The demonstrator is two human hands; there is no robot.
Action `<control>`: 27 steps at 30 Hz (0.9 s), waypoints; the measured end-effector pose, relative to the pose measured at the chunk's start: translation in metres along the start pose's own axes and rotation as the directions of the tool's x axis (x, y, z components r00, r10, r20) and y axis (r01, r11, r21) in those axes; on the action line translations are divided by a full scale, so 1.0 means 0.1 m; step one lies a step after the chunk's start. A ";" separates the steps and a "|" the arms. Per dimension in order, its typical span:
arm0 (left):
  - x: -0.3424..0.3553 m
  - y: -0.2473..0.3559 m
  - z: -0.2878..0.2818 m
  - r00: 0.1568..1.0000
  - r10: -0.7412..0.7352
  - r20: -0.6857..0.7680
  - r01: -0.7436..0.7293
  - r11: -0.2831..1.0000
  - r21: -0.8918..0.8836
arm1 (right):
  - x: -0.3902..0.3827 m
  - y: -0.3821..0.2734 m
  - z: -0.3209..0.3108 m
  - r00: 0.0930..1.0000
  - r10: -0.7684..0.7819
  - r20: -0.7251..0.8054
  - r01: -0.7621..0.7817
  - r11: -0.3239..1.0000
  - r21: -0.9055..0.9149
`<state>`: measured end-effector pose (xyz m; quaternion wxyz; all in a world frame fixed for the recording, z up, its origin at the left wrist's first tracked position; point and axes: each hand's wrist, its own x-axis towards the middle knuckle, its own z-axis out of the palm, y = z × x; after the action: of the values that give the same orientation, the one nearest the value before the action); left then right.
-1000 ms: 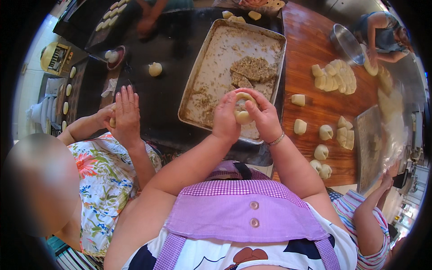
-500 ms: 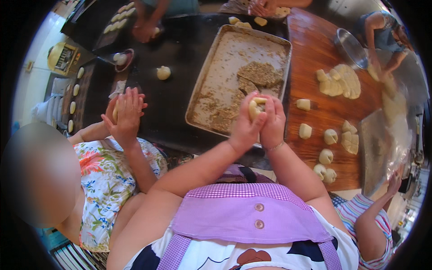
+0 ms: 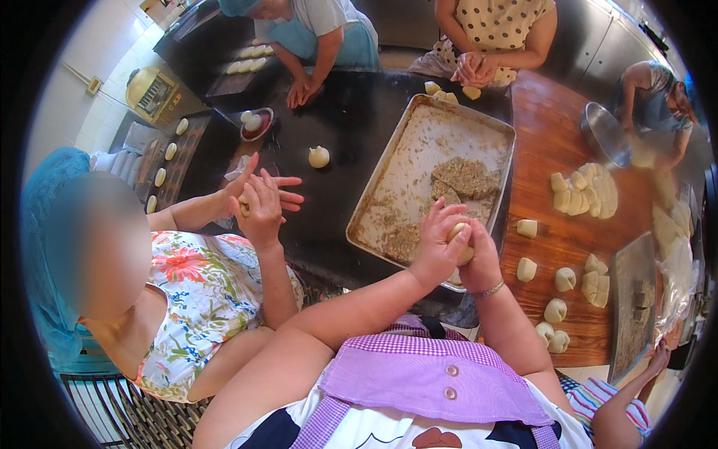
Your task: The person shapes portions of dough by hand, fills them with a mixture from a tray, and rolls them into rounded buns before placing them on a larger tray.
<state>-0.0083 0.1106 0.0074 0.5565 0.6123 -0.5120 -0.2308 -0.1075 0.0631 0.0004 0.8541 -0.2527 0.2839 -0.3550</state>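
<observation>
Between my two hands is a pale dough ball [image 3: 461, 244], partly hidden by my fingers. My left hand [image 3: 435, 251] cups it from the left with its fingers bent over the top. From the other side my right hand [image 3: 482, 263] wraps round it. Both hands are over the near right corner of a large metal tray [image 3: 389, 142]. A mound of brownish-green crumbly filling [image 3: 470, 178] lies in that tray, with more smeared toward its near side.
Dough pieces [image 3: 526, 269] and a cut dough slab [image 3: 591, 191] lie on the wooden board at right. A filled dough ball [image 3: 318, 156] sits on the dark table. At left, a co-worker's hands [image 3: 262, 206] press dough; other people work across the table.
The view has tilted up, showing more of the people opposite. In my hands the dough, earlier an open cup with a hollow, now shows a rounded, smooth side. The left co-worker's hands have parted somewhat.
</observation>
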 end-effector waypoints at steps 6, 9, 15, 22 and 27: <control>-0.04 -0.06 -0.09 0.982 0.073 0.172 -0.114 0.964 0.239 | -0.08 -0.07 0.00 0.989 -0.135 0.059 0.147 0.904 -0.402; 0.16 0.13 -0.31 0.927 0.063 0.369 -0.189 0.930 0.316 | 0.01 -0.12 -0.07 1.000 0.009 -0.011 -0.012 0.965 -0.261; 0.18 0.06 -0.40 0.915 0.089 0.394 -0.030 0.988 -0.152 | -0.26 -0.42 0.22 0.966 0.183 0.183 -0.188 0.982 0.008; 0.06 0.04 -0.35 0.922 -0.062 0.382 -0.098 0.917 0.387 | -0.24 -0.17 0.10 0.936 0.345 0.067 -0.346 0.938 0.001; -0.03 0.15 -0.28 0.939 0.105 0.329 -0.140 0.986 0.087 | -0.26 -0.18 0.10 0.962 0.236 0.139 -0.238 0.971 -0.005</control>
<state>0.0084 0.1280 0.0278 0.4441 0.5626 -0.6452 -0.2644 -0.1244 0.0741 0.0271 0.9095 -0.2359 0.2502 -0.2336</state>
